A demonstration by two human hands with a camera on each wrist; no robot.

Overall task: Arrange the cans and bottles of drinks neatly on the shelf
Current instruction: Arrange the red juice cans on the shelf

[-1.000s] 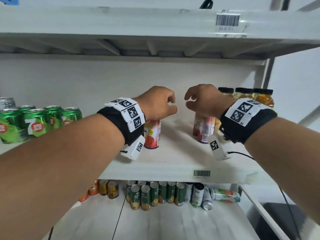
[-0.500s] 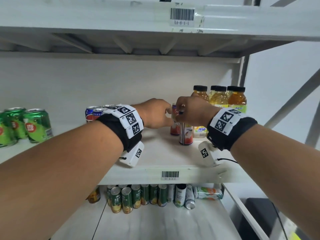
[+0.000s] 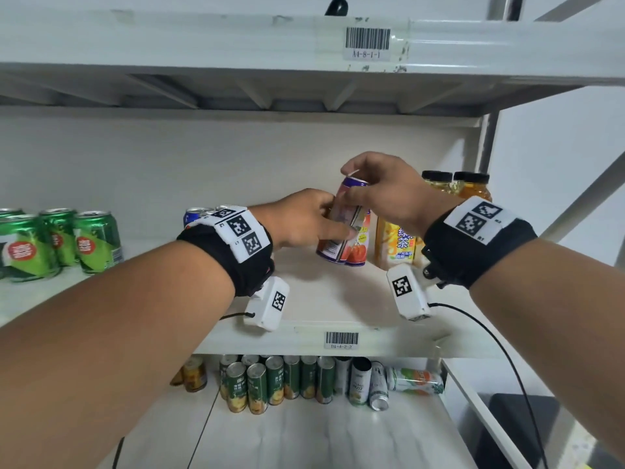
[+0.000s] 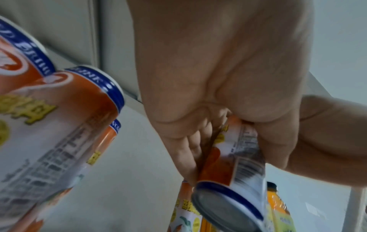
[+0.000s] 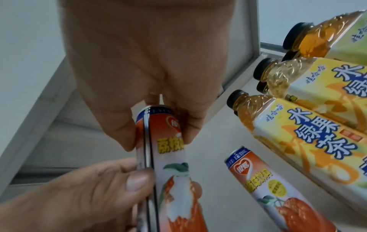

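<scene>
White metal shelf (image 3: 324,299), several tiers, barcode labels on the front edges. On the middle tier, far left: green cans (image 3: 61,242) standing upright in a cluster. Further in, behind the left wrist: a few blue-topped cans (image 3: 194,214), only partly visible. At the right end of the same tier: tea bottles (image 3: 470,189) with black caps and yellow labels, grouped close together against the shelf post.

Lower tier (image 3: 304,434): a row of slim green cans (image 3: 270,380) upright, with one can (image 3: 414,380) lying on its side at the row's right end.

Centre of the middle tier, held by both hands: a slim red-and-white can (image 3: 345,228) with a blue rim, tilted, top leaning away to the right, lifted off the shelf board as the left wrist view shows its bare underside. Just beside and below it, a second can of the same kind (image 5: 274,188) standing on the board, between the held can and the bottles.

Left hand (image 3: 301,220): grip curled round the can's lower body, thumb pressed on its front. Right hand (image 3: 382,191): grip pinching the can's top rim from above, thumb on one side and fingers (image 5: 196,124) on the other.

Black wrist bands with white marker tags on both wrists.
</scene>
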